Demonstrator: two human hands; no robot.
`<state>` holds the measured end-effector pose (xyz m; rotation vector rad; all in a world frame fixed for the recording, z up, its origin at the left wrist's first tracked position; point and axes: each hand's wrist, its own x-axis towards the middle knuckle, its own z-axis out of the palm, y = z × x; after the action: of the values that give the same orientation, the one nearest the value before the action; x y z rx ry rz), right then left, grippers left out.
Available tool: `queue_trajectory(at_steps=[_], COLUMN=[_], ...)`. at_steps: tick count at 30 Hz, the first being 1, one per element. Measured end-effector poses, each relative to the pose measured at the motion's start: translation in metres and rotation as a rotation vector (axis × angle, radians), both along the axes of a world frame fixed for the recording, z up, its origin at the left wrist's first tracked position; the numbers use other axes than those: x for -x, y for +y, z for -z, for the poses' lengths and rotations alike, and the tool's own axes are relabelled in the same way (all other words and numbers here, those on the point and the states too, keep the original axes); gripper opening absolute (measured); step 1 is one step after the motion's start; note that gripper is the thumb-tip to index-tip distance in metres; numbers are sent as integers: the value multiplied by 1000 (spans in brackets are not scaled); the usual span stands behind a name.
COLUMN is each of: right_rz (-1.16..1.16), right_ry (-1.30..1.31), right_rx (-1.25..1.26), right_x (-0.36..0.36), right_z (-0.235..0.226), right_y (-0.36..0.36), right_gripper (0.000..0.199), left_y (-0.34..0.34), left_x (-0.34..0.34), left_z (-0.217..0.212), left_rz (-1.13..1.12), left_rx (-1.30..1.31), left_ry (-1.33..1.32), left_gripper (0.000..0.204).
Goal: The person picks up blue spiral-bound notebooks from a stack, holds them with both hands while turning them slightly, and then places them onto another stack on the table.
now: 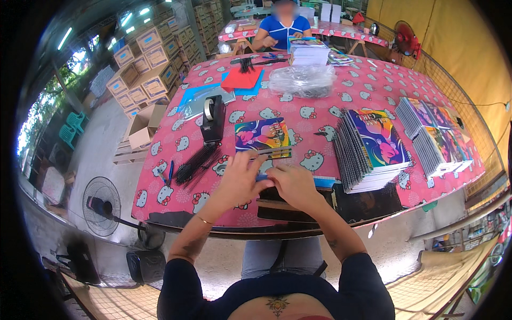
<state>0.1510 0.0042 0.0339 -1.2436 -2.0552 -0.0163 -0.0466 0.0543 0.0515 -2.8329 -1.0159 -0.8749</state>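
A notebook [261, 134] with a colourful illustrated cover lies flat on the table in front of me. My left hand [242, 178] is at its near edge, fingers bent and closed together. Close beside it, my right hand [290, 184] has its fingers curled inward, thumb side toward the left. A bit of blue shows between the hands; my fingers hide what they grip. Thin greyish strips cross the notebook's near edge by my fingertips. Under and right of my right hand lies a dark board [368, 201] with a blue strip [324, 182] along it.
Spiral-bound notebooks [370, 149] stand stacked at right, more stacks [434, 136] beyond. At left are a black tape dispenser [213, 117], black binding coils [197, 164] and blue-handled pliers [170, 172]. Clear plastic [301, 81] lies farther back. A person [285, 26] sits across the table.
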Motion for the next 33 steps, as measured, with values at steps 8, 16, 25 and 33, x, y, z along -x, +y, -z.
queue_trajectory(at_steps=[8, 16, 25, 33], right_rz=[44, -7, -33, 83], right_ry=[-9, -8, -67, -133], right_rx=[58, 26, 12, 82], right_x=[0, -2, -7, -43], right_z=[-5, -7, -7, -9], right_y=[1, 1, 0, -26], right_gripper=[10, 11, 16, 19], left_y=[-39, -1, -20, -28], left_x=[-15, 6, -21, -25], left_z=[54, 9, 65, 29], left_rz=[-381, -15, -332, -390], left_rx=[-248, 38, -253, -298], left_ry=[-58, 97, 166, 211], left_gripper=[54, 46, 90, 85])
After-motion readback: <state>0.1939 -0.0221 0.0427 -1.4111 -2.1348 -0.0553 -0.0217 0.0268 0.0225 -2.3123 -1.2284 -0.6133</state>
